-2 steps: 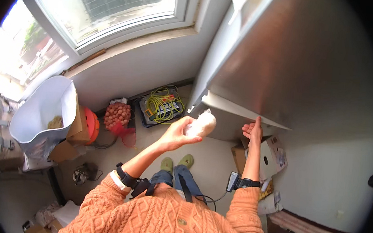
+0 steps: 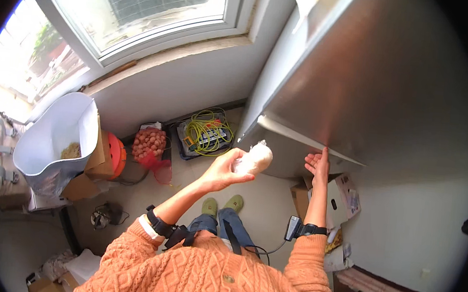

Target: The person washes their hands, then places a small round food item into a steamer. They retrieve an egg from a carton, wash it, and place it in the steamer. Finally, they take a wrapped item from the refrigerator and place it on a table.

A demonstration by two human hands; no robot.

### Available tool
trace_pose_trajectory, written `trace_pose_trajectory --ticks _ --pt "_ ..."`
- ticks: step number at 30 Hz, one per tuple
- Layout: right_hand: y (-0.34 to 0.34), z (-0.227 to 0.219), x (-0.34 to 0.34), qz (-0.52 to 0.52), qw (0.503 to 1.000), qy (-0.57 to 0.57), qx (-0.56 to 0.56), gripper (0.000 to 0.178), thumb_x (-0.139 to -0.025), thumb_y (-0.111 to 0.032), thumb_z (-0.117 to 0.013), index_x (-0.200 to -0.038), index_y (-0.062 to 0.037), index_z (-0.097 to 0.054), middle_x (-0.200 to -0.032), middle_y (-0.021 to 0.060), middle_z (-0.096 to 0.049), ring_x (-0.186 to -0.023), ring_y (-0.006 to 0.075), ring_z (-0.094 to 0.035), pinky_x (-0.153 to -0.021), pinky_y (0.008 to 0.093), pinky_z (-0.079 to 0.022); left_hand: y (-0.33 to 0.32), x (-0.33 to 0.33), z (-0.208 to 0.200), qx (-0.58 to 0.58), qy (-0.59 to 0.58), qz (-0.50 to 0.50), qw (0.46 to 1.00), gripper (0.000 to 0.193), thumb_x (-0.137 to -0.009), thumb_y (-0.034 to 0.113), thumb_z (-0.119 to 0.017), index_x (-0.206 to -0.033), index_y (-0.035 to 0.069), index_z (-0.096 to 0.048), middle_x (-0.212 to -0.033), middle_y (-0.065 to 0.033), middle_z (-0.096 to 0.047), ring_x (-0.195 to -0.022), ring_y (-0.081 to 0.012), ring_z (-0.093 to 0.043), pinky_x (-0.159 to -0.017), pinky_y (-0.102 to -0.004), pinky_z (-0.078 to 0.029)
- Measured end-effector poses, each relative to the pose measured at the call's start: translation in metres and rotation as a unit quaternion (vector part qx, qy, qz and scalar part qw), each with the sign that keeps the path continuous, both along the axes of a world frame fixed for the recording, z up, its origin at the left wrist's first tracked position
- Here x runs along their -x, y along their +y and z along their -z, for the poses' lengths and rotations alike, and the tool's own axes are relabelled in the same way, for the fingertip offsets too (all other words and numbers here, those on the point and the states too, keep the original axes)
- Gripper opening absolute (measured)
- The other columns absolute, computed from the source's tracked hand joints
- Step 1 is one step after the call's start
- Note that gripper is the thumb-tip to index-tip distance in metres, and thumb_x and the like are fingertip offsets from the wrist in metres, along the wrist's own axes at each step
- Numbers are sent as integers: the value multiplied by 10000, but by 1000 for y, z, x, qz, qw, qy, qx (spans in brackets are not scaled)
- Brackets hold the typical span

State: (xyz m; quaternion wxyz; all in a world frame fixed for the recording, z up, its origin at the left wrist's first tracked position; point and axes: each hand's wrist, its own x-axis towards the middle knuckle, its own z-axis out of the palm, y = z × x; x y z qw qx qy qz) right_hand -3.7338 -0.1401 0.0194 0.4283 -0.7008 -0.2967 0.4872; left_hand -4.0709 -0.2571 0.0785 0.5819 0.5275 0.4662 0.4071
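My left hand is closed round a pale, rounded lump in clear plastic, held up in front of my body; what is inside the wrap I cannot make out. To its right, my right hand is open, fingers out and thumb up, with nothing in it. Its fingertips are at the lower edge of a tall metallic grey door, like a fridge's; touching or just short of it I cannot tell. A thin white strip shows along that edge.
At the left stand a pale bin and an orange reel-like thing. By the wall lie a red net bag of round produce and a dark crate with a yellow cable. Cardboard boxes sit below my right hand.
The white strip at the grey door's lower edge has become narrower, the door having swung slightly. My left hand and the wrapped lump have shifted barely to the right.
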Motion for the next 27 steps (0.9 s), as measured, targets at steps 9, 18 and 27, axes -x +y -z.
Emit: trace_pose_trajectory --ticks 9,18,27 --pt "-29 -26 8 -147 981 89 -85 397 -935 -302 -542 -1244 -66 -461 -1182 96 -573 -1024 215 -611 -801 382 -536 -17 -53 -8 -54 155 60 985 603 -687 358 -812 -1098 1 -550 -1020 -159 -585 -920 -284 -596 -805 -365 -478" --pt "-287 -79 -127 -137 974 147 -101 553 -850 -439 -667 -1271 -118 -505 -1149 36 -553 -1057 152 -542 -770 308 -527 -79 -266 -26 -126 228 328 908 580 -714 374 -791 -1084 -9 -561 -999 -156 -591 -873 -294 -611 -766 -368 -492" --pt "-622 -65 -336 207 971 74 -99 553 -827 -404 -694 -1198 -38 -508 -1074 55 -580 -940 144 -590 -731 293 -529 -312 -563 -8 -266 76 565 778 219 -851 198 -676 -951 8 -639 -865 -120 -661 -771 -217 -637 -710 -331 -509"
